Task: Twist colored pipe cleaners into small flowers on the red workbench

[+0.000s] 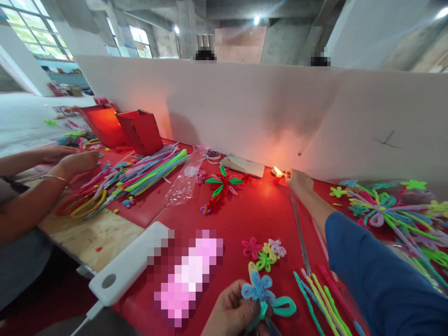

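Observation:
Low in the head view, my left hand (229,310) pinches a light blue pipe-cleaner flower (259,285) with a teal loop (284,306) on its right. My right hand (299,181), in a blue sleeve, reaches far forward to a lit candle (276,175) on the red table (224,224). Its fingers are closed on a small thing at the flame that I cannot make out. Small pink, yellow, green and lilac flowers (265,254) lie just beyond my left hand. A green and red flower (224,182) lies farther back.
Pipe cleaners (154,172) and yellow-handled scissors (89,205) lie at the left, near another person's hands (79,163). A white power strip (129,263) is left of centre. Thin wires (301,233) and more pipe cleaners (325,298) lie at the right. A white partition (217,107) stands behind.

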A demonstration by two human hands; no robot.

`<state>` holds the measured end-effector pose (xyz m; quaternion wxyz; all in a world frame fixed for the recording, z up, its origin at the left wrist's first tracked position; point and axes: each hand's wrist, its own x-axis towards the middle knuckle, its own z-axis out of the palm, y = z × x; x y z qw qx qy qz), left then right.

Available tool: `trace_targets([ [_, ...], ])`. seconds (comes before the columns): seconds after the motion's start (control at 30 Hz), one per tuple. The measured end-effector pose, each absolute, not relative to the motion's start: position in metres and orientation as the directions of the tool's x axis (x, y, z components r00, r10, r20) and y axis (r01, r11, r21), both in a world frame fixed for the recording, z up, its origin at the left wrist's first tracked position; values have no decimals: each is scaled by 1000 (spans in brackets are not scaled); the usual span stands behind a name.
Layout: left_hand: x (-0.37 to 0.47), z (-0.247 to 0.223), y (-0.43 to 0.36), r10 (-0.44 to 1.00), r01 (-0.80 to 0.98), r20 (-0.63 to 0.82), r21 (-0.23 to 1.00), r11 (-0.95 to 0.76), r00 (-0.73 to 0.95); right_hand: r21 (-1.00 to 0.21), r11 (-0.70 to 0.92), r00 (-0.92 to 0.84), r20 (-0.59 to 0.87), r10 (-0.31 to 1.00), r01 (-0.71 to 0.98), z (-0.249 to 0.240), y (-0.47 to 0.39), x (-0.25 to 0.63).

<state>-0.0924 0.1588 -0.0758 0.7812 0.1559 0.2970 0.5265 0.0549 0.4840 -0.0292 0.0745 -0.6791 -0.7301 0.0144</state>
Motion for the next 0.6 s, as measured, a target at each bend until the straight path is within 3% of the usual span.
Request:
trace_targets([
  [0.6,-94,-76,161,914,-721,-302,565,401,271,-189,72,-46,139,989,979,-33,487,57],
])
